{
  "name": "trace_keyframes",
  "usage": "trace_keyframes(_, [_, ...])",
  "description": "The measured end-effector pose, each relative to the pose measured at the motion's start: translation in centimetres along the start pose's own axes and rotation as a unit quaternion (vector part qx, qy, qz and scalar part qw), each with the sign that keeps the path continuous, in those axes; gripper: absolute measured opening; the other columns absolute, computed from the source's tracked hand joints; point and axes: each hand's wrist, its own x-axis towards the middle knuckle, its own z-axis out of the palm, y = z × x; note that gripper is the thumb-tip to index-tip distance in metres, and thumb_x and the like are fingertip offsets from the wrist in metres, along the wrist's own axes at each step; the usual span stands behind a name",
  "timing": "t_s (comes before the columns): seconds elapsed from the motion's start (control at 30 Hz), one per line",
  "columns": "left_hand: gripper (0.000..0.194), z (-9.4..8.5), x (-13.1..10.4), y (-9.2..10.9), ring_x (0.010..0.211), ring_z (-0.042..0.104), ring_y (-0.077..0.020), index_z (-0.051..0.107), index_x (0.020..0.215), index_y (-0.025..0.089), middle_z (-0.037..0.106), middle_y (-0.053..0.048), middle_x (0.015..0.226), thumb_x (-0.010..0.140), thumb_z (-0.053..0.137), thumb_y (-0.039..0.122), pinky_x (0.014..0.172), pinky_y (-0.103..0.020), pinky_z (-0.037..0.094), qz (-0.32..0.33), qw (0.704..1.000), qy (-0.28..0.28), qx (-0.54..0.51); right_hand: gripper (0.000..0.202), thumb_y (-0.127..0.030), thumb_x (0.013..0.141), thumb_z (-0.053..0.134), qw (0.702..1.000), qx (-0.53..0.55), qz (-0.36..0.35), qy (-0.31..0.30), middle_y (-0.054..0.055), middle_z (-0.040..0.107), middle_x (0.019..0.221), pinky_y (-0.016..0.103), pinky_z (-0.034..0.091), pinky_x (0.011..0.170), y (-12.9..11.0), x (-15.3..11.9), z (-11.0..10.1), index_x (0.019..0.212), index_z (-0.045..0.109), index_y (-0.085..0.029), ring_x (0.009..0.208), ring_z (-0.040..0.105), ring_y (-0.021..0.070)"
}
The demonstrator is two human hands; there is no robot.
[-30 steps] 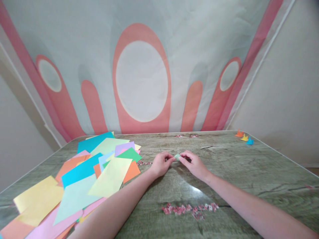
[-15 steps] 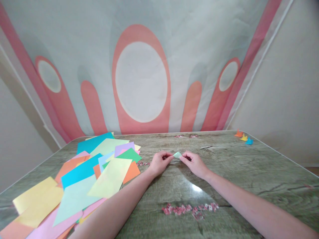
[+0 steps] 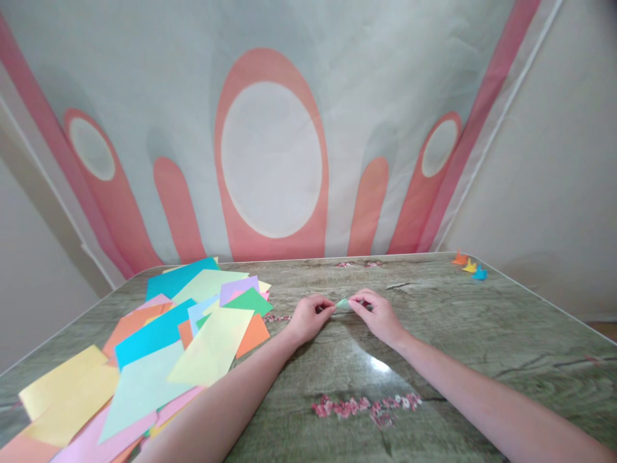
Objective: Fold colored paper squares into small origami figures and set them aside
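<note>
Paper [image 3: 342, 304], small and pale green, pinched in my left grip [image 3: 311, 317] and right grip [image 3: 379, 318] — one uneven tug could tear it!

The person's left hand [image 3: 309, 318] and right hand [image 3: 380, 316], fingers curled, pinch either side of the pale-green folded paper [image 3: 342, 304].

Inscriptions and Markings: None Legible

Green paper piece [image 3: 342, 304]: no readable text. Loose paper sheets [image 3: 212, 347]: no label or number legible. Counter [image 3: 434, 315]: no lettering readable. Backdrop [image 3: 400, 77]: no word or brand legible.
</note>
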Motion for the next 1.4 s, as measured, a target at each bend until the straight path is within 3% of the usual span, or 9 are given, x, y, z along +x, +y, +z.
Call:
trace_keyframes(0.13, [0.021, -0.1, -0.1, 0.4, 0.083, 0.058, -0.0154, 0.067, 0.094, 0.02, 0.065, -0.003, 0.088, 0.082, 0.053, 0.03, 0.075, -0.024, 0.044, 0.024, 1.0, -0.001, -0.002, 0.016, -0.028, 0.083, 0.053, 0.999, -0.018, -0.021, -0.019, 0.003, 0.059, 0.077, 0.028, 0.043, 0.069, -0.3, -0.1, 0.1, 0.077, 0.064, -0.019, 0.074, 0.055, 0.0159])
trace_keyframes(0.27, [0.017, 0.1, -0.1, 0.4, 0.077, 0.058, -0.0141, 0.066, 0.084, 0.018, 0.065, -0.002, 0.081, 0.081, 0.052, 0.028, 0.069, -0.023, 0.044, 0.006, 1.0, 0.02, -0.002, 0.013, -0.024, 0.083, 0.052, 0.997, -0.043, -0.051, -0.034, 0.003, 0.059, 0.077, 0.029, 0.042, 0.072, -0.6, -0.3, 0.2, 0.076, 0.062, -0.019, 0.076, 0.055, 0.0164])
trace_keyframes(0.57, [0.01, 0.5, -0.3, 0.2, 0.066, 0.056, -0.0122, 0.064, 0.078, 0.017, 0.063, 0.0, 0.071, 0.075, 0.057, 0.023, 0.063, -0.022, 0.042, -0.005, 1.0, -0.006, 0.03, 0.011, -0.019, 0.081, 0.053, 0.993, -0.08, -0.051, -0.077, 0.002, 0.059, 0.075, 0.027, 0.041, 0.069, -0.6, -0.3, 0.4, 0.076, 0.063, -0.019, 0.073, 0.054, 0.0151])
trace_keyframes(1.1, [0.015, 0.2, -0.4, 0.2, 0.076, 0.055, -0.014, 0.069, 0.081, 0.021, 0.061, -0.002, 0.079, 0.08, 0.055, 0.026, 0.072, -0.023, 0.043, 0.047, 0.997, -0.023, 0.062, 0.013, -0.024, 0.082, 0.054, 0.99, -0.085, -0.059, -0.096, 0.003, 0.06, 0.077, 0.028, 0.044, 0.068, 0.4, -0.4, 0.7, 0.082, 0.067, -0.02, 0.073, 0.056, 0.0152])
trace_keyframes(1.4, [0.014, 0.2, -0.1, 0.0, 0.077, 0.056, -0.0148, 0.067, 0.077, 0.019, 0.063, -0.002, 0.078, 0.08, 0.055, 0.027, 0.073, -0.025, 0.043, 0.011, 0.999, 0.016, 0.029, 0.015, -0.027, 0.082, 0.055, 0.996, -0.045, -0.019, -0.074, 0.003, 0.063, 0.077, 0.027, 0.044, 0.067, 0.0, -0.1, 0.6, 0.08, 0.068, -0.02, 0.071, 0.058, 0.0153])
